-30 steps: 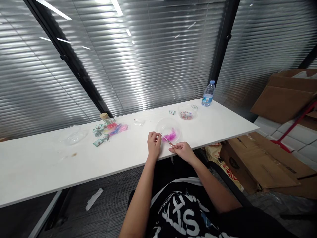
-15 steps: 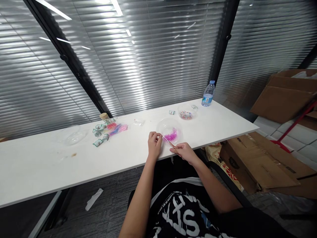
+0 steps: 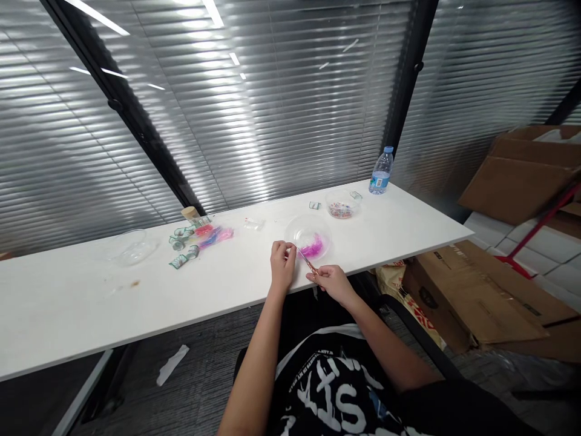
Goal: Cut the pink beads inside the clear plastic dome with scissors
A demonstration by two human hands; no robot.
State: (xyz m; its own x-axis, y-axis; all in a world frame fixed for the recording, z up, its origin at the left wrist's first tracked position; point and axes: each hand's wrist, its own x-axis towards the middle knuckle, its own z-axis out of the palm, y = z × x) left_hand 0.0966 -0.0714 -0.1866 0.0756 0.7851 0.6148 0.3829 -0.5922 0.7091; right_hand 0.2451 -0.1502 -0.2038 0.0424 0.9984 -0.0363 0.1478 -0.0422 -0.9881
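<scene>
A pair of rose-gold scissors (image 3: 310, 264) is in my right hand (image 3: 334, 283), its handles at the thumb and fingers. The blades point up and left, toward the fingertips of my left hand (image 3: 282, 266). Thumb and forefinger of the left hand are pinched together by the scissor tips; what they hold is too small to make out. Just beyond both hands stands a clear plastic bowl (image 3: 293, 224) with magenta strands (image 3: 313, 246) in it, partly behind the scissors.
Behind to the right are a clear container (image 3: 330, 200) of multicoloured bits and a water bottle (image 3: 380, 172). Left of my hands lie small green-and-white packets (image 3: 178, 261), coloured bags (image 3: 216, 236), a cork-like lid (image 3: 190, 212) and a clear plastic lid (image 3: 135, 249). Cardboard boxes (image 3: 481, 290) sit right.
My right hand has shifted slightly left and down with the scissors, which now stand a little steeper. My left hand keeps almost the same place and pinch.
</scene>
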